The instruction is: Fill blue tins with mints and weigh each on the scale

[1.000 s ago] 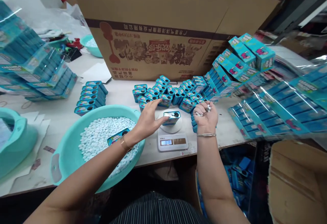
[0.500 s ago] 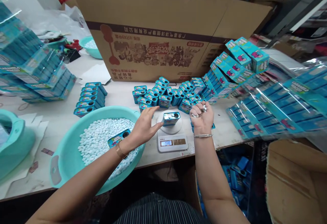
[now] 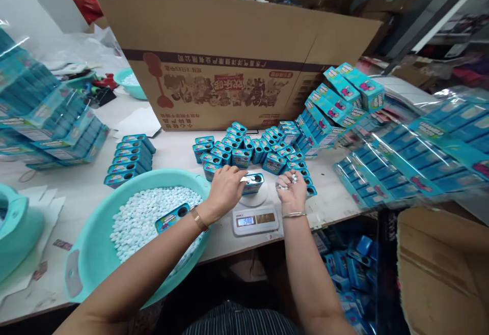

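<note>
A small blue tin (image 3: 253, 187) with white candies showing at its opening stands on a white digital scale (image 3: 255, 222); the display seems to read 158.0. My left hand (image 3: 226, 191) is closed around the left end of this tin, with thumb and fingertips at its upper edge. My right hand (image 3: 293, 195) is turned palm up just right of the scale, fingers curled around several white candies (image 3: 294, 177). Left of the scale, a turquoise basin (image 3: 89, 253) holds a heap of white candies (image 3: 133, 220), with another blue tin (image 3: 172, 218) lying on them, near my left wrist.
Grouped blue tins (image 3: 240, 158) stand behind the scale, and a row of tins (image 3: 128, 159) behind the basin. A large cardboard box (image 3: 229, 34) forms the back. Wrapped packs (image 3: 416, 157) lie right, others (image 3: 49, 106) left. Below the table edge is a container of blue tins (image 3: 349, 269).
My left hand has moved from beside the tin onto its left end, and its fingers have closed. My right hand still holds the candies. The camera view has shifted slightly.
</note>
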Available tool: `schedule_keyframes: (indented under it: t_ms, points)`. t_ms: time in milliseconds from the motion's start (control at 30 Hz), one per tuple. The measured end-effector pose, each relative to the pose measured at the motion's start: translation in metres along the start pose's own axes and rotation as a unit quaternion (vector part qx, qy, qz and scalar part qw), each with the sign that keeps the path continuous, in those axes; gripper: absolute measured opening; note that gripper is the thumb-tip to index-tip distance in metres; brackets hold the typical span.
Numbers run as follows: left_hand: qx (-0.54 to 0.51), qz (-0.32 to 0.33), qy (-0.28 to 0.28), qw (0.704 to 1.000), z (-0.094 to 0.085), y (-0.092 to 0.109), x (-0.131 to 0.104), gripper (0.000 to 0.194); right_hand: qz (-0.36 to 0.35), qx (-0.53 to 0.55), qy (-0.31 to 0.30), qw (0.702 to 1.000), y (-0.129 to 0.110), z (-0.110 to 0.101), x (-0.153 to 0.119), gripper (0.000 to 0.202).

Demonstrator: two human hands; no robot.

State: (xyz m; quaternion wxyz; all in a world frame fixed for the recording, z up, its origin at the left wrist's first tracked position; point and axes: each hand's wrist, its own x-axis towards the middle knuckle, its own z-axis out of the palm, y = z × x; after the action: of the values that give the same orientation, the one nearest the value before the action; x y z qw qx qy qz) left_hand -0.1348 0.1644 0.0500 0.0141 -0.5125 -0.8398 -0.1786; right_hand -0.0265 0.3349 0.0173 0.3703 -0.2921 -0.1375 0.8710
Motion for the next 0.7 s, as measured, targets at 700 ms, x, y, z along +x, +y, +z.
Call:
schedule_keyframes:
  t_ms: [700]
  points:
    - [0.023,0.105,-0.073,0.992,0.001,0.029,0.031,0.026,0.13,0.064,0.002,0.989,0.032,-0.038,-0.026,0.025]
